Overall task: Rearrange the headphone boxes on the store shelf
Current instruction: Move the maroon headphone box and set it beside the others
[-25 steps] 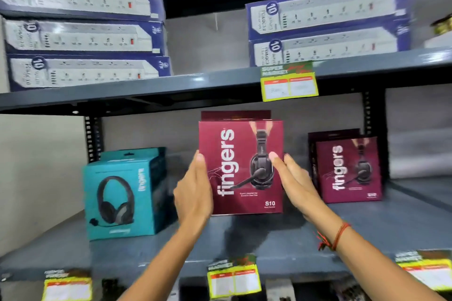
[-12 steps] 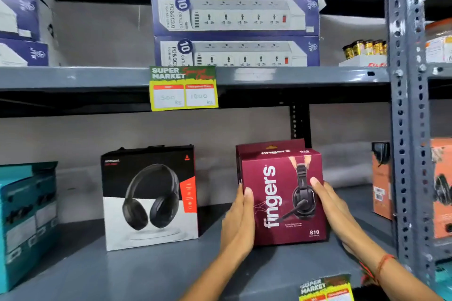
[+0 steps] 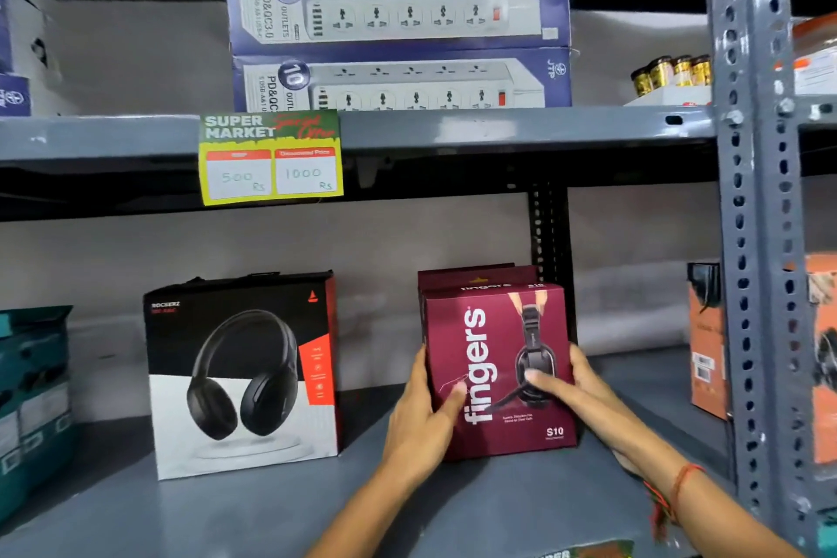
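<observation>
While both hands clasp it | maroon cardboard headphone box [image 3: 493, 369] on grey metal shelf [image 3: 190, 507], right of black-and-white headphone box [image 3: 242, 376] | left hand [image 3: 419, 417], right hand [image 3: 573, 387] wrapped round sides | square front, release gently

A shop is shown, of the kind that sells small electronics. Goods are set out on grey slotted-steel racking: a lower shelf [image 3: 226, 512] and an upper shelf [image 3: 498, 127], carried by a perforated upright [image 3: 761, 240]. A yellow and green price tag [image 3: 271, 157] headed "SUPER MARKET" is fixed to the upper shelf edge, with two prices in rupees handwritten on it. Merchandise is displayed in sealed retail packaging, faces turned outward: a black and white headphone box [image 3: 244, 376], a maroon headphone box [image 3: 493, 367] and stacked power strip boxes [image 3: 398, 36].
</observation>
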